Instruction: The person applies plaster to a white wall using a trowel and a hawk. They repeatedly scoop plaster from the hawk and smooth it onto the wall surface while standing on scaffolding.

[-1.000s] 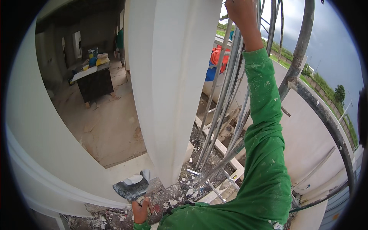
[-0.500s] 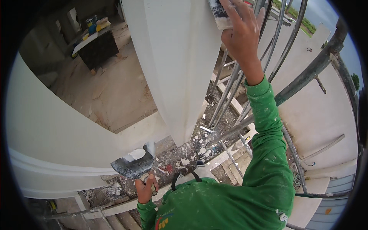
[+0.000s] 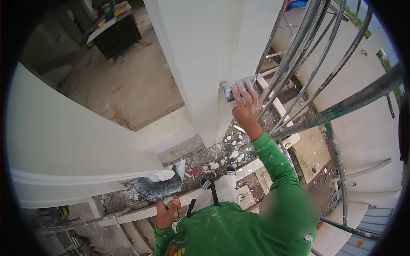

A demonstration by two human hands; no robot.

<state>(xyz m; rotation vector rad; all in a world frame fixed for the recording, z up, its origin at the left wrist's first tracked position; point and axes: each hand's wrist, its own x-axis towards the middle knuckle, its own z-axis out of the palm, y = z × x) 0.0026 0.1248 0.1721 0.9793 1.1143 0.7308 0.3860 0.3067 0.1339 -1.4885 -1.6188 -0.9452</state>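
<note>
Right hand (image 3: 248,106): clamped on flat blade (image 3: 229,90)
Flat blade: dark, white-smeared, against pale column (image 3: 198,59)
Left hand (image 3: 167,213): closed around wide blade's handle
Wide blade (image 3: 157,190): grey, curved, bearing white paste (image 3: 165,175)

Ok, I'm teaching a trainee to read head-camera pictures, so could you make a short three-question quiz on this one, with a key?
1. True or false: the white paste sits on the dark tool held in the left hand.

2. Multiple choice: the right hand has its flat blade at which thing?
A) the dark table
B) the white column
C) the coiled cable

3. Fill in the blank: the right sleeve is ____ in colour.

Key: 1. True. 2. B. 3. Green.
</note>
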